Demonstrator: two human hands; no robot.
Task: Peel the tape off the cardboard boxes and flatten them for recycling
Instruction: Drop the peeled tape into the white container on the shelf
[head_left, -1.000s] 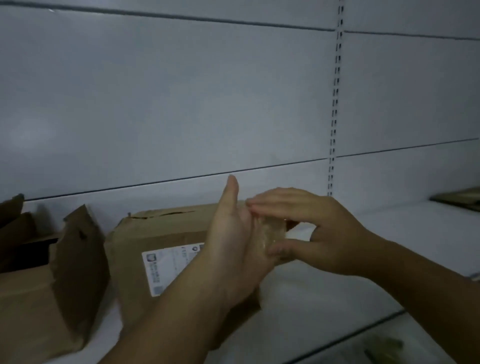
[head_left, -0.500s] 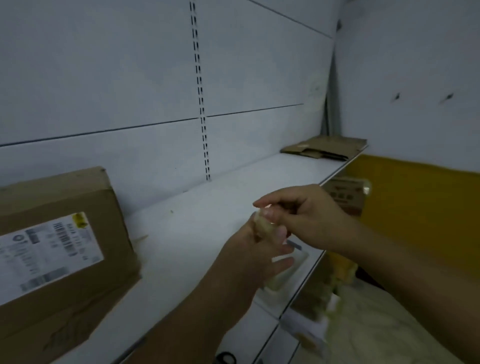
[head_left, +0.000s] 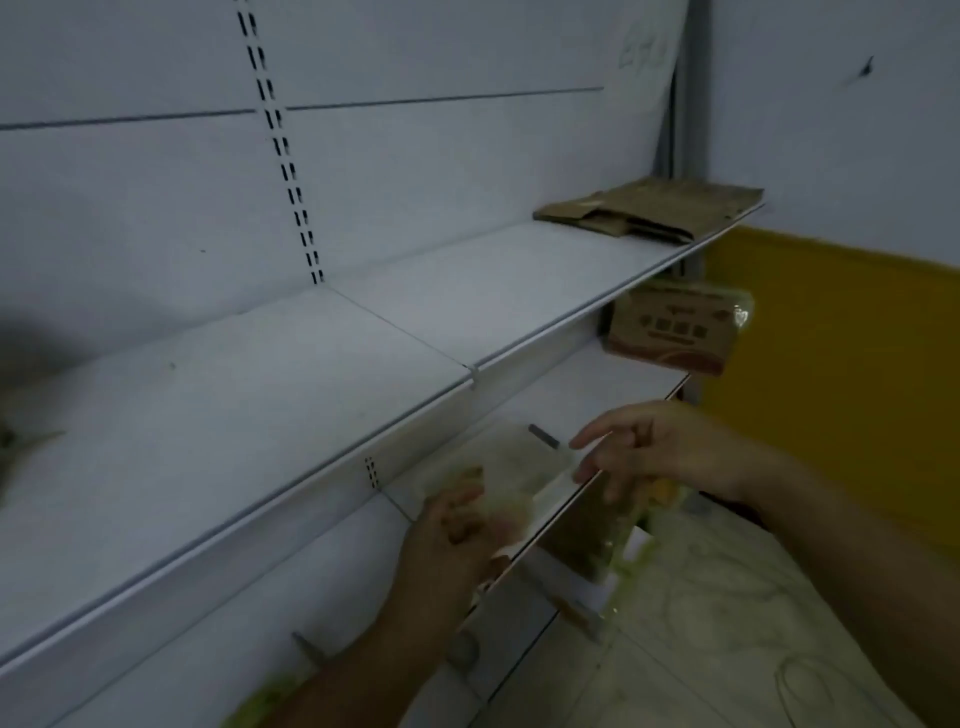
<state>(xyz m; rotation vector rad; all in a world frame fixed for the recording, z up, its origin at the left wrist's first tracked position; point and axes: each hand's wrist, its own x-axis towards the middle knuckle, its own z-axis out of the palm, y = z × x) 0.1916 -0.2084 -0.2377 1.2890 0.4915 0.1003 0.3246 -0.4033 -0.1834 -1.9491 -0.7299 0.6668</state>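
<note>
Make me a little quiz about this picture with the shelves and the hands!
1. True or false: the flattened cardboard lies at the far right end of the upper shelf.
2. What colour is the wall band on the right? A yellow, B red, C green.
3. Fill in: the hand with its fingers spread is the ____ hand.

Key: 1 true. 2 A. 3 right: the right hand has its fingers spread.

White shelf (head_left: 260, 415) — yellow wall band (head_left: 831, 364)
</note>
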